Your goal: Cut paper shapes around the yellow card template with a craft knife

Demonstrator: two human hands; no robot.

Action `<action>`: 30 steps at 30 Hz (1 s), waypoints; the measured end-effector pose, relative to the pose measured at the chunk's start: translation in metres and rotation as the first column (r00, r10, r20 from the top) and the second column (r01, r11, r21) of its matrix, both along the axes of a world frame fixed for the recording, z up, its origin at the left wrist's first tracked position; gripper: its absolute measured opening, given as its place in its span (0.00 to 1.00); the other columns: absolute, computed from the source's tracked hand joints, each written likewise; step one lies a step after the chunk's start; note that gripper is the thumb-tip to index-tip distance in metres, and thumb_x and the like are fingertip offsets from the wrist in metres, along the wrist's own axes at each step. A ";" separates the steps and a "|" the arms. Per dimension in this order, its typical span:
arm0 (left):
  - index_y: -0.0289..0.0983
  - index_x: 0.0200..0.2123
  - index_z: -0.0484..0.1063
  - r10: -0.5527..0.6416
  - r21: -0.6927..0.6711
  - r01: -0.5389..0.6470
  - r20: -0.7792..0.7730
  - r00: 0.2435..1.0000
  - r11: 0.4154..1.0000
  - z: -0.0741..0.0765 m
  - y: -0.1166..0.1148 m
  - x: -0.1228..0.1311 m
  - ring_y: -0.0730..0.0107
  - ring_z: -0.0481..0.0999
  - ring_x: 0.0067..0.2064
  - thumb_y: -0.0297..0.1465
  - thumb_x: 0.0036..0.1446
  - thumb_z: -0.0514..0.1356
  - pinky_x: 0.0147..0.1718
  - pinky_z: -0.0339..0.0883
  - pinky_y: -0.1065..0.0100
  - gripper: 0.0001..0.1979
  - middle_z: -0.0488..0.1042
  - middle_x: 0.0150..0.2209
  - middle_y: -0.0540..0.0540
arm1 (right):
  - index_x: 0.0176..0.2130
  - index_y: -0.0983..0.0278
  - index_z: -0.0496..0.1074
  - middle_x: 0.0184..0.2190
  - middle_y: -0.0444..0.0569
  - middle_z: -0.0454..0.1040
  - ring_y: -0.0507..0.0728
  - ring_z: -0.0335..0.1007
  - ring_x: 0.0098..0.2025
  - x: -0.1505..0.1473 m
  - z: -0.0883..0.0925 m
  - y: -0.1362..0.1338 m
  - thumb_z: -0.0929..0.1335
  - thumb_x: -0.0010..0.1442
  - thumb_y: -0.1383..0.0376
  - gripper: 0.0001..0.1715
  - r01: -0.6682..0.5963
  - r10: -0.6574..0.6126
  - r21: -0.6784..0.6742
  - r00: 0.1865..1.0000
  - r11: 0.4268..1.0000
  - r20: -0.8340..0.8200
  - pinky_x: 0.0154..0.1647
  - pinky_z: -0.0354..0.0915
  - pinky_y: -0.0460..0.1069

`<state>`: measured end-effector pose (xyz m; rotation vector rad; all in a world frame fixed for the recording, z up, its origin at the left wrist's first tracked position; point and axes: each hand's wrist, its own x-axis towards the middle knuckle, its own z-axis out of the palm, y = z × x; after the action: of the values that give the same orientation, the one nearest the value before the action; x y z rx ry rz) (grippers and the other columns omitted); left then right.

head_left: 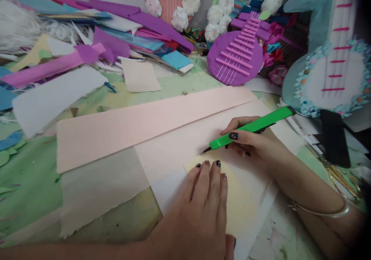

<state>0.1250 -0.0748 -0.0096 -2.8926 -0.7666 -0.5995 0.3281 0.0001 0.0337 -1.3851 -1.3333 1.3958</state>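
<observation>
My left hand (pixel 199 206) lies flat with fingers together on a pale yellow paper piece (pixel 240 206), pressing it onto a white sheet (pixel 174 155). My right hand (pixel 252 144) grips a bright green utility knife (pixel 249 128) like a pen. Its dark tip touches the white sheet just above the yellow piece's upper edge, close to my left fingertips. A long pale pink foam strip (pixel 130 128) lies beyond the white sheet. A silver bangle (pixel 321 211) circles my right wrist.
A purple guitar-shaped craft (pixel 234 55) and a teal one (pixel 330 59) stand at the back right with white paper flowers (pixel 216 18). Piles of coloured paper and foam (pixel 116 31) fill the back left. Gold scissors (pixel 343 178) and a black object (pixel 334 136) lie at the right.
</observation>
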 end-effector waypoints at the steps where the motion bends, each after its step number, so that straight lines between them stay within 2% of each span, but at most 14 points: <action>1: 0.20 0.56 0.67 -0.001 0.000 0.001 0.001 1.000 1.000 0.000 0.000 0.000 0.37 0.69 0.57 0.43 0.58 0.55 0.55 0.50 0.49 0.33 0.68 0.57 0.25 | 0.26 0.64 0.76 0.19 0.47 0.74 0.48 0.61 0.16 0.000 0.000 0.000 0.76 0.49 0.57 0.14 0.011 -0.011 -0.006 1.000 1.000 0.001 0.12 0.54 0.42; 11: 0.20 0.56 0.67 -0.001 0.002 0.001 0.006 1.000 1.000 -0.001 -0.001 -0.001 0.37 0.69 0.57 0.43 0.58 0.55 0.55 0.50 0.49 0.33 0.68 0.57 0.25 | 0.23 0.63 0.73 0.16 0.45 0.71 0.47 0.59 0.14 0.002 0.000 0.001 0.76 0.46 0.57 0.14 0.061 -0.061 -0.017 0.998 0.998 -0.010 0.11 0.51 0.42; 17: 0.19 0.56 0.66 0.002 0.002 -0.002 0.014 1.000 1.000 -0.001 0.000 0.000 0.36 0.68 0.57 0.43 0.58 0.55 0.55 0.50 0.49 0.34 0.67 0.57 0.25 | 0.22 0.62 0.71 0.17 0.45 0.72 0.48 0.58 0.14 0.004 -0.003 0.003 0.75 0.46 0.58 0.14 0.098 -0.099 -0.012 0.992 0.995 -0.078 0.10 0.50 0.43; 30: 0.19 0.56 0.67 0.004 0.002 -0.004 0.005 1.000 1.000 0.000 0.000 0.000 0.36 0.69 0.57 0.44 0.57 0.56 0.55 0.51 0.49 0.34 0.68 0.57 0.25 | 0.23 0.62 0.73 0.18 0.45 0.73 0.47 0.58 0.14 0.003 -0.005 0.003 0.75 0.47 0.59 0.12 0.060 -0.061 -0.006 0.995 0.998 -0.077 0.10 0.49 0.43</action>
<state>0.1248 -0.0748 -0.0098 -2.8878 -0.7719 -0.6069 0.3313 0.0028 0.0285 -1.3494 -1.2300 1.3979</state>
